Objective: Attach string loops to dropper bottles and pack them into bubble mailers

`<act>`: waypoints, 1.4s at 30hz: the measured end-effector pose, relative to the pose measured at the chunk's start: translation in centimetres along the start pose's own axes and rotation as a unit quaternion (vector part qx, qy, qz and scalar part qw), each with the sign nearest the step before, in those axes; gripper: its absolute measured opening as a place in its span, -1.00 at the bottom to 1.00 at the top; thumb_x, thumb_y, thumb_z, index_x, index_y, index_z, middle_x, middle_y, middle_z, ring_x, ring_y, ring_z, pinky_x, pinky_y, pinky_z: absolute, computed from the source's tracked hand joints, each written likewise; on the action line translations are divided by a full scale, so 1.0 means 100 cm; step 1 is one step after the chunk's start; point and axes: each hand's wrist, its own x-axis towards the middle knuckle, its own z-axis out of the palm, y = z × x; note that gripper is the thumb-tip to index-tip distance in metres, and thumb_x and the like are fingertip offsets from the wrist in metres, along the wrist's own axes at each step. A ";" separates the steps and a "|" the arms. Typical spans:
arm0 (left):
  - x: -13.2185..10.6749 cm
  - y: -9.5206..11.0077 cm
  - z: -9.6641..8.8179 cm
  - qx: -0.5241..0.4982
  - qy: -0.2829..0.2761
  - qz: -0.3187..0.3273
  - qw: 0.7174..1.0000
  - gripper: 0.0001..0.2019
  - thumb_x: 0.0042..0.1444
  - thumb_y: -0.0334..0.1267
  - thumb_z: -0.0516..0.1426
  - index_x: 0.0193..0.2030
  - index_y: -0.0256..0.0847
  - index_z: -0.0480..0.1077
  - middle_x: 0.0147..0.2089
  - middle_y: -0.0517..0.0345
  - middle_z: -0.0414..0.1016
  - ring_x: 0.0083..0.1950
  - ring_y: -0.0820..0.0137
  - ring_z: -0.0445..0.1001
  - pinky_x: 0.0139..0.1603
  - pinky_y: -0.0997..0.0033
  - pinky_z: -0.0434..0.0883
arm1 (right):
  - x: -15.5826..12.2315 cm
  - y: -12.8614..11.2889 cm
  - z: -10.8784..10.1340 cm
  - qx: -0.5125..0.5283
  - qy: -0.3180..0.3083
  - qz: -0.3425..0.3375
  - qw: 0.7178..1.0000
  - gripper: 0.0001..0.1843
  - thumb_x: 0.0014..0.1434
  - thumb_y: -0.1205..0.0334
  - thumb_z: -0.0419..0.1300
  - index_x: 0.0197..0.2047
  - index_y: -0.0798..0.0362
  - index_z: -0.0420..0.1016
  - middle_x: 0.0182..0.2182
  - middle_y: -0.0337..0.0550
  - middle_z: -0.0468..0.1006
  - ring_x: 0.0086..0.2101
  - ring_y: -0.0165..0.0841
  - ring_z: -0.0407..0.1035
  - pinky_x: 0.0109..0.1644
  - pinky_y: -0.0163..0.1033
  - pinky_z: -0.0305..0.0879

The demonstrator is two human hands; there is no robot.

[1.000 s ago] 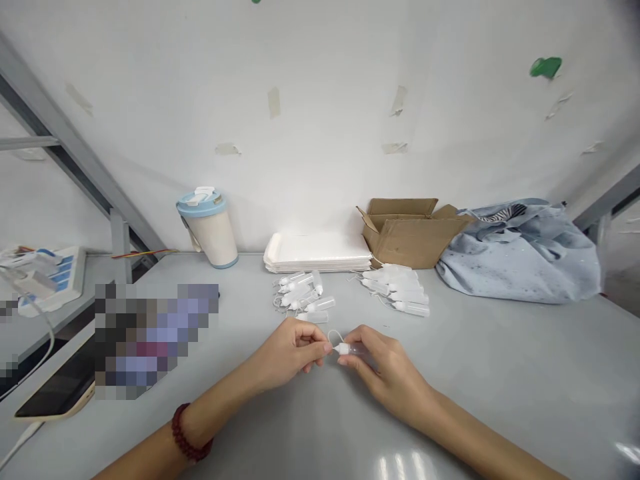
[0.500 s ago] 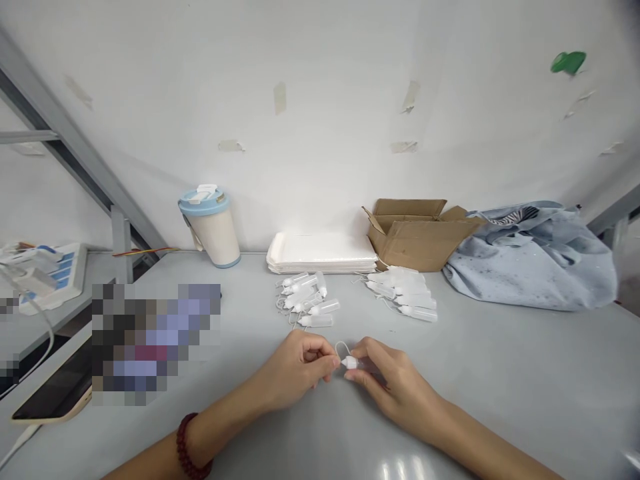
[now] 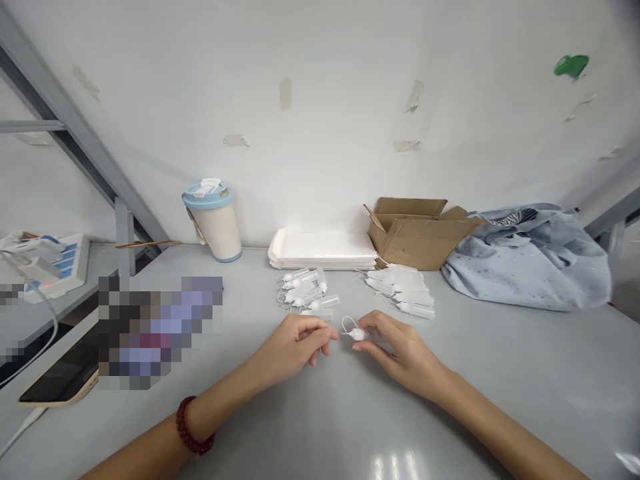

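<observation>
My right hand (image 3: 400, 350) grips a small clear dropper bottle (image 3: 361, 334) with a white nozzle, its thin cap tether looping up to the left. My left hand (image 3: 296, 345) is pinched closed just left of the nozzle, thumb against fingertip, a small gap from the bottle; what it pinches is too small to name. A red bead bracelet (image 3: 193, 433) sits on my left wrist. Beyond my hands lie two heaps of the same little bottles, one at centre (image 3: 306, 295) and one to the right (image 3: 403, 291).
A grey table (image 3: 500, 373) runs to a white wall. At the back stand a blue-lidded cup (image 3: 214, 220), a stack of white trays (image 3: 323, 249), an open cardboard box (image 3: 415, 233) and a blue cloth bag (image 3: 530, 260). A phone (image 3: 63, 380) and power strip (image 3: 47, 263) lie left.
My hands have drawn slightly apart; the left pinch has come away from the bottle's nozzle. Both hands sit a little farther from me on the table.
</observation>
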 end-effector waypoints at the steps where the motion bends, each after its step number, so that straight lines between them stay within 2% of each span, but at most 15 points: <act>1: -0.001 0.001 0.001 0.003 0.003 0.001 1.000 -0.74 0.14 -0.19 0.02 -0.32 -0.28 0.47 -0.46 0.23 0.37 -0.54 0.54 0.26 -0.53 0.54 0.19 | 0.000 0.000 0.001 -0.002 0.001 -0.002 1.000 -0.86 0.25 0.21 0.09 -0.12 0.01 0.23 -0.30 -0.14 0.47 -0.38 -0.38 0.39 -0.33 -0.27 0.34; 6: -0.004 0.005 0.006 0.020 -0.016 -0.002 1.000 -0.80 0.10 -0.19 0.09 -0.38 -0.27 0.44 -0.53 0.28 0.32 -0.55 0.55 0.25 -0.51 0.56 0.21 | -0.003 -0.009 0.009 -0.006 -0.004 -0.038 0.999 -0.85 0.27 0.23 0.06 -0.09 0.01 0.20 -0.29 -0.12 0.45 -0.36 -0.37 0.39 -0.33 -0.27 0.36; 9: -0.002 0.005 -0.002 0.023 -0.029 -0.007 0.999 -0.81 0.06 -0.21 0.11 -0.44 -0.28 0.43 -0.59 0.30 0.26 -0.57 0.55 0.23 -0.53 0.55 0.19 | -0.001 -0.012 0.010 -0.003 -0.011 -0.052 0.999 -0.81 0.28 0.24 0.04 -0.04 0.00 0.19 -0.24 -0.09 0.45 -0.31 -0.36 0.40 -0.28 -0.26 0.39; 11: 0.000 0.005 -0.010 0.020 -0.015 0.001 1.000 -0.81 0.05 -0.21 0.11 -0.46 -0.28 0.43 -0.60 0.30 0.25 -0.58 0.54 0.22 -0.53 0.54 0.17 | 0.002 -0.008 0.005 -0.016 0.000 -0.053 0.998 -0.76 0.27 0.24 0.05 0.00 0.00 0.19 -0.19 -0.05 0.44 -0.21 -0.32 0.40 -0.19 -0.22 0.39; 13: 0.002 0.006 -0.018 0.008 0.029 0.014 0.999 -0.81 0.04 -0.21 0.12 -0.49 -0.28 0.42 -0.60 0.30 0.25 -0.58 0.55 0.21 -0.53 0.53 0.17 | 0.005 0.002 -0.005 -0.054 0.038 -0.045 0.997 -0.74 0.25 0.21 0.08 0.01 0.00 0.21 -0.14 0.00 0.43 -0.11 -0.25 0.38 -0.09 -0.14 0.37; 16: 0.004 0.007 -0.024 -0.010 0.135 0.020 0.991 -0.76 0.07 -0.16 0.10 -0.52 -0.26 0.36 -0.59 0.30 0.25 -0.58 0.55 0.18 -0.51 0.52 0.17 | 0.009 0.023 -0.020 -0.120 0.100 -0.010 0.988 -0.78 0.26 0.23 0.05 -0.02 0.00 0.26 -0.09 0.02 0.41 -0.05 -0.21 0.34 -0.02 -0.08 0.33; 18: 0.005 0.006 -0.024 -0.004 0.200 0.016 0.980 -0.68 0.11 -0.09 0.07 -0.56 -0.25 0.30 -0.64 0.32 0.19 -0.59 0.54 0.14 -0.53 0.52 0.13 | 0.009 0.037 -0.027 -0.172 0.112 0.013 0.979 -0.72 0.25 0.18 0.05 0.03 0.01 0.27 -0.04 0.07 0.39 -0.01 -0.16 0.31 0.00 -0.03 0.31; 20: 0.006 0.002 -0.022 0.008 0.235 0.013 0.972 -0.60 0.13 -0.04 0.04 -0.63 -0.23 0.22 -0.70 0.35 0.07 -0.62 0.54 0.08 -0.55 0.52 0.08 | 0.009 0.047 -0.029 -0.236 0.098 0.032 0.966 -0.65 0.25 0.12 0.04 0.07 0.03 0.27 0.03 0.14 0.34 0.03 -0.08 0.26 0.01 0.05 0.26; 24: 0.007 -0.004 -0.017 0.013 0.230 0.029 0.973 -0.55 0.17 -0.03 0.01 -0.67 -0.22 0.16 -0.71 0.34 0.01 -0.62 0.54 0.04 -0.56 0.52 0.05 | 0.007 0.053 -0.026 -0.346 0.046 0.056 0.936 -0.55 0.24 0.03 0.03 0.15 0.00 0.27 0.18 0.18 0.23 0.16 0.04 0.08 0.06 0.17 0.14; 27: 0.006 -0.005 -0.014 0.031 0.212 0.034 0.976 -0.55 0.17 -0.02 0.00 -0.66 -0.22 0.17 -0.70 0.34 0.00 -0.62 0.54 0.02 -0.57 0.51 0.03 | 0.007 0.054 -0.022 -0.384 0.026 0.069 0.920 -0.53 0.23 0.00 0.04 0.17 -0.03 0.28 0.20 0.16 0.20 0.20 0.06 -0.01 0.09 0.25 0.04; 32: 0.004 -0.003 -0.012 0.071 0.217 0.029 0.973 -0.55 0.16 0.01 0.01 -0.64 -0.23 0.21 -0.68 0.34 -0.02 -0.61 0.54 0.00 -0.59 0.52 -0.01 | 0.006 0.056 -0.019 -0.377 0.020 0.080 0.922 -0.56 0.21 -0.02 0.06 0.09 0.01 0.35 0.11 0.13 0.30 0.18 0.07 0.01 0.10 0.25 -0.02; 35: 0.004 -0.005 -0.011 0.071 0.209 0.031 0.975 -0.55 0.17 0.02 0.00 -0.63 -0.23 0.21 -0.67 0.34 -0.03 -0.61 0.54 0.00 -0.59 0.52 -0.01 | 0.007 0.058 -0.019 -0.346 0.042 0.066 0.935 -0.62 0.24 0.06 0.03 0.05 0.02 0.37 0.05 0.13 0.36 0.12 0.02 0.10 0.08 0.20 0.02; 39: 0.004 -0.007 -0.010 0.071 0.199 0.030 0.977 -0.56 0.17 0.02 -0.01 -0.63 -0.22 0.21 -0.67 0.34 -0.04 -0.62 0.54 -0.01 -0.59 0.52 -0.01 | 0.009 0.058 -0.022 -0.276 0.125 0.056 0.951 -0.71 0.27 0.24 -0.05 -0.07 -0.01 0.45 -0.11 0.05 0.47 -0.05 -0.11 0.29 0.01 0.09 0.10; 42: 0.002 -0.005 -0.009 0.076 0.195 0.028 0.977 -0.56 0.16 0.02 -0.01 -0.62 -0.22 0.21 -0.66 0.32 0.01 -0.62 0.53 0.01 -0.59 0.52 0.00 | 0.010 0.051 -0.031 -0.249 0.171 0.062 0.951 -0.72 0.27 0.27 -0.06 -0.10 -0.02 0.45 -0.27 -0.03 0.51 -0.20 -0.19 0.37 -0.10 -0.04 0.21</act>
